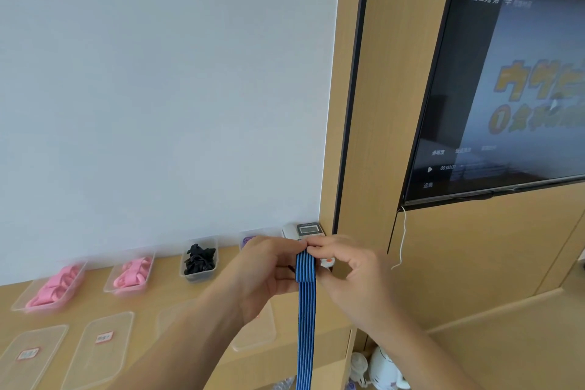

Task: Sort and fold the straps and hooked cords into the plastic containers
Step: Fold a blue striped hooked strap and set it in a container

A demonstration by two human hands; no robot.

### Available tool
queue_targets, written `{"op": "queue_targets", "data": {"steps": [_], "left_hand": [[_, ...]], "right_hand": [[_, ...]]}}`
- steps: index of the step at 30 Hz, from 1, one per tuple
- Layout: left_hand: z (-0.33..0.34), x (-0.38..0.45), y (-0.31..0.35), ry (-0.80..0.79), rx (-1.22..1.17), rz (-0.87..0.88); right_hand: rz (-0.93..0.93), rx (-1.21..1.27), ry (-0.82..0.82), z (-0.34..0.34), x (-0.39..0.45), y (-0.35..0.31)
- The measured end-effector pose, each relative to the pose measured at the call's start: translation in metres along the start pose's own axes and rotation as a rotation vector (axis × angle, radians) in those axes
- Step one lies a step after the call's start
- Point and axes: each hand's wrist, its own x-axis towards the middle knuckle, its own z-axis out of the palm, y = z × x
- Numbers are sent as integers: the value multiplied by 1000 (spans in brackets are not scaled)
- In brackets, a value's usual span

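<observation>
Blue striped strap [305,301] hanging down (top end folded over), pinched by left hand [264,266] and right hand [345,266], above wooden counter [164,298], near container of black cords [200,260].

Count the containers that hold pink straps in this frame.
2. One pink-filled container sits far left against the wall; the second stands just right of it, left of the container of black cords. The hands may hide others.

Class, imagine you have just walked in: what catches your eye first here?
Centre front, the left hand and right hand pinch a folded blue-and-black striped elastic strap hanging down. Behind left, clear plastic containers of pink straps line the wooden shelf.
</observation>
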Motion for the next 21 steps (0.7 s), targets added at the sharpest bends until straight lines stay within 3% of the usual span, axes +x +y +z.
{"op": "queue_targets", "data": {"steps": [2,7,9,15,21], "left_hand": [[1,1,-1,8,-16,32],[2,3,-1,82,-40,163],[3,2,-1,116,3,225],[5,0,-8,183,73,318],[9,-4,-11,96,46,312]], "right_hand": [[114,43,-61,-2,-1,-3],[695,451,-141,-1,9,-12],[814,603,-223,-4,12,-14],[819,660,-245,-7,13,-15],[786,676,-310,-11,18,-16]]}}
